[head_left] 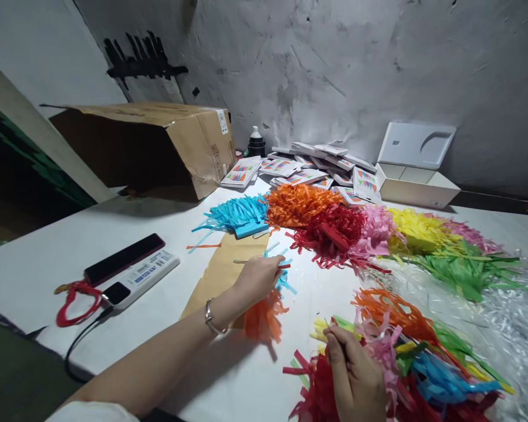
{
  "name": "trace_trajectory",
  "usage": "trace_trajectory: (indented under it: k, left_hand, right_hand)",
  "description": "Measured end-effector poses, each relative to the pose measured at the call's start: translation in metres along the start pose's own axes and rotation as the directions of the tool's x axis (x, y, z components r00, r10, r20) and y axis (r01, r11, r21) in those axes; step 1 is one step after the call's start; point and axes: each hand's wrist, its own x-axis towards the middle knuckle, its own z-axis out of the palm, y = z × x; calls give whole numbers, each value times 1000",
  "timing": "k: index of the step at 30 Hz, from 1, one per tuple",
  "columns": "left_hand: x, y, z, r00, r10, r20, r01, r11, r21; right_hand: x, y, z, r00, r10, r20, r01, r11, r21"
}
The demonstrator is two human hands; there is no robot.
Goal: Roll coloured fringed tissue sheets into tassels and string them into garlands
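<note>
My left hand (259,278) is closed in a pinch above the middle of the table, its fingertips at a short red strip. An orange tissue-paper tassel (264,319) with cut fringes hangs below it, and light-blue fringe strips (286,281) show beyond the fingers. What lies inside the fingers is mostly hidden. My right hand (356,375), nearer to me, pinches a thin strand whose end shows at the fingertips. Under and around it lies a mixed heap of tassels, with red fringe (314,384), pink fringe (381,346) and orange fringe (396,313).
Sorted tassel piles line the back: blue (237,214), orange (303,202), red (334,231), yellow (422,228), green (470,272). Behind are flat printed packs (308,167), an open carton (202,146) and a white box (418,184). A phone (125,258) lies left; clear plastic (510,322) right.
</note>
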Motion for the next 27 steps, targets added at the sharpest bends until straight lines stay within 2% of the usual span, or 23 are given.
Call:
trace_trajectory:
  k: [3, 6, 9, 13, 15, 17, 19, 22, 24, 27]
  left_hand:
    - [20, -10, 5, 999, -41, 6, 41, 999, 13]
    - [19, -12, 5, 1000, -16, 0, 15, 998, -67]
    - [1, -7, -6, 999, 44, -28, -49, 973, -224]
    - [-35, 11, -15, 994, 113, 10, -96, 885, -456]
    - [-51, 23, -11, 990, 124, 69, -54, 781, -622]
    - [-64, 35, -5, 980, 129, 152, 44, 604, -796]
    - [-72, 44, 1, 966, 142, 216, 132, 447, -885]
    - [-78, 54, 8, 966, 142, 214, 139, 412, -900]
    - [-79, 59, 11, 970, 114, 215, 162, 357, -920]
    - [-79, 64, 13, 950, 48, 310, 300, 148, -942]
  right_hand:
    - [-3, 1, 5, 999, -42, 23, 41, 999, 26]
    - [-5, 4, 6, 1000, -24, 9, 24, 999, 21]
    - [-3, 8, 3, 1000, -6, -27, 7, 999, 34]
    - [2, 1, 0, 999, 22, -47, -19, 997, 79]
    - [6, -7, -1, 998, 43, -43, -39, 994, 101]
    - [12, -17, -2, 998, 40, -44, -35, 993, 116]
    - [17, -26, -4, 1000, -2, -28, 6, 992, 124]
    - [24, -32, -8, 993, -105, 52, 97, 985, 141]
    - [25, -32, -11, 989, -130, 65, 121, 984, 131]
    - [22, -28, -15, 992, -128, 19, 127, 990, 58]
